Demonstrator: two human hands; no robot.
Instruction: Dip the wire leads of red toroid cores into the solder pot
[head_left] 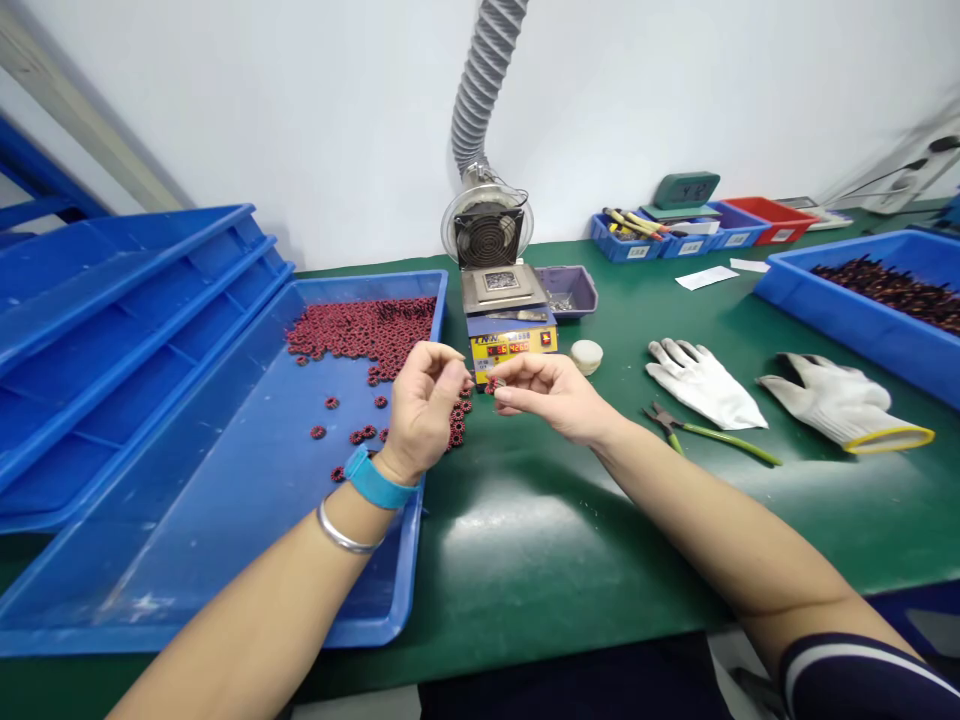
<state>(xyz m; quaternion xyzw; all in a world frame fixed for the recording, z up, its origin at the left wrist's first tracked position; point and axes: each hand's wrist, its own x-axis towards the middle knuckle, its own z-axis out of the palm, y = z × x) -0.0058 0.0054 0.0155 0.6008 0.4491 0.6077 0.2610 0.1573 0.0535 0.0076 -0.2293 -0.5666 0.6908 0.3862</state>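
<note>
In front of the solder pot, my right hand (551, 395) pinches a small red-and-black toothed ring (493, 385), like a wound motor core, between thumb and fingers. My left hand (429, 408) is closed just to the left of it, above the right edge of a blue tray (247, 500). Its fingertips are pressed together, and what they hold is too small to make out. Many similar rings (360, 328) are heaped at the tray's far end. More loose rings (456, 425) lie on the green table beside the left hand.
The solder pot (510, 310) has a fan and a grey hose (487, 80) behind it. A round whitish tin (586, 355), nippers (705, 435) and white gloves (705, 385) lie to the right. Stacked blue trays (135, 330) stand left; another blue bin (862, 310) sits far right.
</note>
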